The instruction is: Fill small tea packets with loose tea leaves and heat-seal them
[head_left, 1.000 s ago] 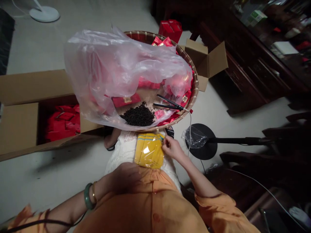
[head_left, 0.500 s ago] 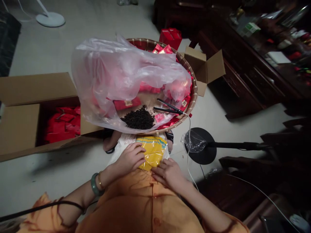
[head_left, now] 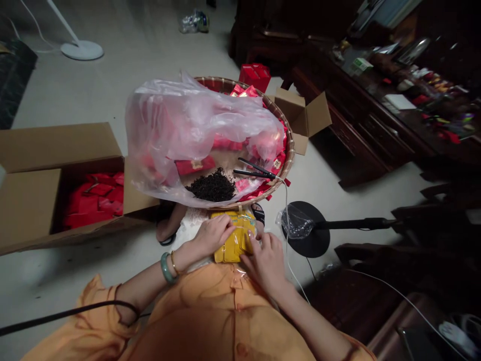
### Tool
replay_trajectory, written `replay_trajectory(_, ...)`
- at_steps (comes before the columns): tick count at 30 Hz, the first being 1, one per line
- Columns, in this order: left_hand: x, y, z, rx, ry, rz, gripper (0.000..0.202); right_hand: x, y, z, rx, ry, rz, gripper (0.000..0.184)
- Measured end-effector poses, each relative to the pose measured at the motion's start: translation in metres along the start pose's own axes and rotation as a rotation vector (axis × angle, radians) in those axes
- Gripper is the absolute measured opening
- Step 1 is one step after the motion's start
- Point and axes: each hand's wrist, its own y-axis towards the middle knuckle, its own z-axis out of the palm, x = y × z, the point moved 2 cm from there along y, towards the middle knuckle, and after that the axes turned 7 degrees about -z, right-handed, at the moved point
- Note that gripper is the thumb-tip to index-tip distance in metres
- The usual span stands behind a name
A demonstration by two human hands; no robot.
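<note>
A bundle of yellow packets (head_left: 228, 249) in a shiny clear plastic wrapper rests on my lap. My left hand (head_left: 212, 234) is closed at its upper left, fingers and thumb pinching the wrapper. At the right side, my right hand (head_left: 268, 261) grips the bundle between fingers and thumb; its fingertips partly hide the packets. Just beyond stands a round woven bamboo basket (head_left: 290, 150) with red packets (head_left: 195, 164) and a large translucent plastic bag (head_left: 165, 115). Dark loose tea leaves (head_left: 213, 185) lie in a heap inside, beside a black hand-held sealing clamp (head_left: 255, 169) with a white cord.
An open cardboard box (head_left: 30, 188) of red packets is at left, and a smaller open carton (head_left: 296, 113) at right behind the basket. A black round stand base (head_left: 308, 245) and the white cord lie on the right. Dark wooden furniture (head_left: 361, 120) lines the right side.
My left hand has moved up and right and now pinches the wrapper. My right hand has risen along the bundle's right side. The packets inside look shifted, and the camera view has moved slightly.
</note>
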Motion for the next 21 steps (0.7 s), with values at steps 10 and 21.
replay_trajectory(10,0.007,-0.004,0.002,-0.061,-0.013,-0.022,0.017,-0.006,0.018,0.015,-0.008,0.071,-0.025,0.009)
replay_trajectory(21,0.002,-0.01,-0.025,0.18,-0.313,0.162,0.038,0.015,0.015,-0.082,-0.349,0.328,-0.334,0.017)
